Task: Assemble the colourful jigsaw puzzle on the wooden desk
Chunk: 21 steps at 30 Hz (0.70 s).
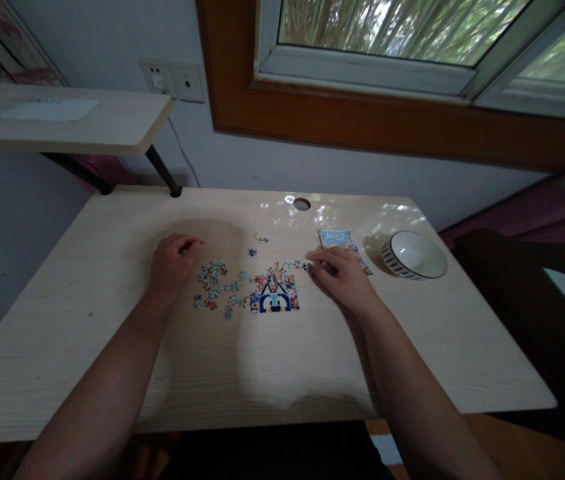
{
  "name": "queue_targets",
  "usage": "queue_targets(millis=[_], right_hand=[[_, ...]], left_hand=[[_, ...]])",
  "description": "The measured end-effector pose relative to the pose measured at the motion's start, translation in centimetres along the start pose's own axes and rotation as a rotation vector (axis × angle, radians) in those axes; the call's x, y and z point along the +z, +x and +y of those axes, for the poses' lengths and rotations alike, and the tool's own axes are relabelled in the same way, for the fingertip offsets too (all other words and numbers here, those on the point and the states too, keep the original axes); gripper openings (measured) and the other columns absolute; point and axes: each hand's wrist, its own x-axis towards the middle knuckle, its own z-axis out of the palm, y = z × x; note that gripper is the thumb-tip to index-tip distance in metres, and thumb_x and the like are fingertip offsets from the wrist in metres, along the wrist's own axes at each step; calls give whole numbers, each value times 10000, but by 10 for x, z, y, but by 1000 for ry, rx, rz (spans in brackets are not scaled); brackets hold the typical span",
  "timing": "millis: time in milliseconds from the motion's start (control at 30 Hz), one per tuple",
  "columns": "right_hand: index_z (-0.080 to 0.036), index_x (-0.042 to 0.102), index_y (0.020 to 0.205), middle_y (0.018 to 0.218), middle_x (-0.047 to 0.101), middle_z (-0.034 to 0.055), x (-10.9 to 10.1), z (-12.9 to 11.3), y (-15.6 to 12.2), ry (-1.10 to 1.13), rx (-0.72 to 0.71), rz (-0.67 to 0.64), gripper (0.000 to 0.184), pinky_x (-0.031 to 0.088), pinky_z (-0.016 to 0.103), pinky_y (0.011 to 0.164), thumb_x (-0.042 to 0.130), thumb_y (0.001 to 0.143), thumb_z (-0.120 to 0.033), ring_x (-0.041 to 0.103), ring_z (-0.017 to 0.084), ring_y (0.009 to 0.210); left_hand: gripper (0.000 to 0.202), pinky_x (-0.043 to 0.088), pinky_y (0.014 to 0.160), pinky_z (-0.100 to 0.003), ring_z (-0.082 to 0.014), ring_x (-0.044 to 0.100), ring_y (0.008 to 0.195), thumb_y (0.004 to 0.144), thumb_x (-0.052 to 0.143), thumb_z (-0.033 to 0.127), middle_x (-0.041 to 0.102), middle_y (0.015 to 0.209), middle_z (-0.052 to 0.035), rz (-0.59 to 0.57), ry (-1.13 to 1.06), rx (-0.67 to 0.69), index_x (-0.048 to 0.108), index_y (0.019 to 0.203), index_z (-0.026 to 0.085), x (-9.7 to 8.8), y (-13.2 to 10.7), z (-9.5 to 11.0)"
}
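Observation:
A partly assembled jigsaw puzzle [275, 301] with a blue cartoon dog's face lies flat on the table. Its upper edge is uneven, and a short line of joined pieces [292, 265] runs right from it. My right hand [342, 273] is at the end of that line, fingers bent and pinched on a puzzle piece [306, 267] that they partly cover. To the left, loose puzzle pieces [212, 275] lie in a scattered cluster. Beside them rests my left hand [173, 263], fingers curled together; whatever may be between them is hidden.
Behind my right hand lies a colourful printed sheet [337, 237], partly covered. A striped white bowl [415, 255] stands farther right. A few loose pieces [261, 238] lie toward the back, before a round cable hole [302, 204]. A raised shelf [112, 123] stands at the back left.

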Motion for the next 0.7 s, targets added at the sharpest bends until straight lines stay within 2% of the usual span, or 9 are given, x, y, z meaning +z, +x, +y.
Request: queue_targets(millis=[200,400,700], right_hand=[[-242,765,1060,938,707,77,-2,-3,-2,-44,-18,-65,192,501,501,911,692,887,-279,658,270,909],[-236,757,989,909,694,70,-2,-2,-1,-20,-10,-90,118,492,484,907,678,906,-267,648,257,889],[-229,769,991,922,717,78,-2,-5,0,-3,-22,-121,127,489,461,885,673,909,-241,649,256,892]], left_hand=[[253,500,914,-373,-235,647,911,900,570,381,743,965,-70,-20,1,-22,759,909,214,0,0,1],[231,498,933,-380,-242,647,928,884,581,375,746,967,-66,-6,12,-20,755,884,223,0,-1,4],[247,505,935,-387,-240,651,911,902,572,379,745,965,-71,-13,13,-4,761,890,220,0,-1,2]])
